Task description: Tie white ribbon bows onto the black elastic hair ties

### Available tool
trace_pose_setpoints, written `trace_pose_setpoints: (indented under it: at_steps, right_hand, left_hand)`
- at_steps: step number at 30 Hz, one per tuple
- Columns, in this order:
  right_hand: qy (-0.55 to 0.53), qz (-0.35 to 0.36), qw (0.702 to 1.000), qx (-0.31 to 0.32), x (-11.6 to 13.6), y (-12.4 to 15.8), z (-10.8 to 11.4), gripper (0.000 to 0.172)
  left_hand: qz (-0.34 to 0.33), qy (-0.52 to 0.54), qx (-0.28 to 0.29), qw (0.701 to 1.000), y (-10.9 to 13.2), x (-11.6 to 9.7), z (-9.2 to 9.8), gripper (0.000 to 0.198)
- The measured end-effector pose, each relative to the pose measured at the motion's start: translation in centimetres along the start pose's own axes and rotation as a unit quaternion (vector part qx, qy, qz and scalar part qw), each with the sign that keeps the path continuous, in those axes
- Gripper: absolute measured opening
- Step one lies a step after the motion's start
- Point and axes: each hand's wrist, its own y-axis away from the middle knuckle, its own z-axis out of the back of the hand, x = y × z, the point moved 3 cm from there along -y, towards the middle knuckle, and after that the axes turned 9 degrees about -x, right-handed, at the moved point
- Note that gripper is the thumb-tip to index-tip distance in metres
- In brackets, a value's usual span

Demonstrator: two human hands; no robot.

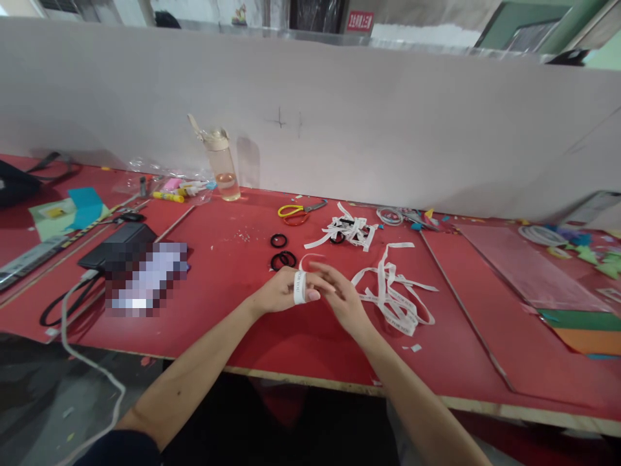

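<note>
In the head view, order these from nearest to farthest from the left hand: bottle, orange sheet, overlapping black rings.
1. Overlapping black rings: just beyond the left hand.
2. Bottle: back left, by the white panel.
3. Orange sheet: far right.

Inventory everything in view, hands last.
Flat tabletop: one, red, foreground.
Upright partition: one, white, behind tabletop.
Rectangular sign: one, red, above partition.
Cream-lidded bottle: one, clear, by partition.
Loop-handled scissors: one, yellow and red, centre back.
Thin rings: at least three, black, centre.
Flat ribbon heaps: two, white, right of centre.
Flat box: one, black, left.
Pixelated item: one, pale purple, beside box.
Trailing cable: one, white, lower left.
Slim pens: several, yellow, white, left of bottle.
Thin sheets: several, green, orange, right edge.
Small scraps: many, mixed colours, scattered.
Left hand: one, centre, white strip around it.
Right hand: one, beside the left.
</note>
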Motion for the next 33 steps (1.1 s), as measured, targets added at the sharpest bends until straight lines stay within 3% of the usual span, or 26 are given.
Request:
trace_pose_setpoints:
  at_steps: [3, 8, 13, 17, 27, 33]
  right_hand:
    - [0.065, 0.040, 0.997, 0.003, -0.2, 0.0, -0.1, 0.022]
    - [0.163, 0.071, 0.983, -0.040, -0.1, 0.0, 0.1, 0.017]
    - [0.196, 0.092, 0.973, -0.076, 0.8, 0.4, 0.3, 0.014]
    - [0.200, 0.101, 0.969, -0.105, 1.2, 0.7, 0.5, 0.016]
    - [0.221, 0.136, 0.964, -0.059, 1.3, 1.1, -0.3, 0.017]
    - [0.239, 0.176, 0.954, -0.037, 1.1, 1.2, -1.0, 0.019]
  left_hand:
    - [0.044, 0.090, -0.035, 0.994, 0.0, 0.1, 0.2, 0.051]
    - [0.083, 0.164, -0.053, 0.982, 0.1, 1.6, 0.2, 0.062]
    - [0.086, 0.199, -0.068, 0.974, 0.2, 2.5, 0.2, 0.059]
    - [0.090, 0.196, -0.095, 0.972, -0.1, 2.4, 0.4, 0.064]
    - [0.091, 0.101, -0.140, 0.981, -0.1, 2.5, 0.8, 0.068]
    - [0.113, 0.129, -0.161, 0.972, -0.3, 2.4, 0.0, 0.073]
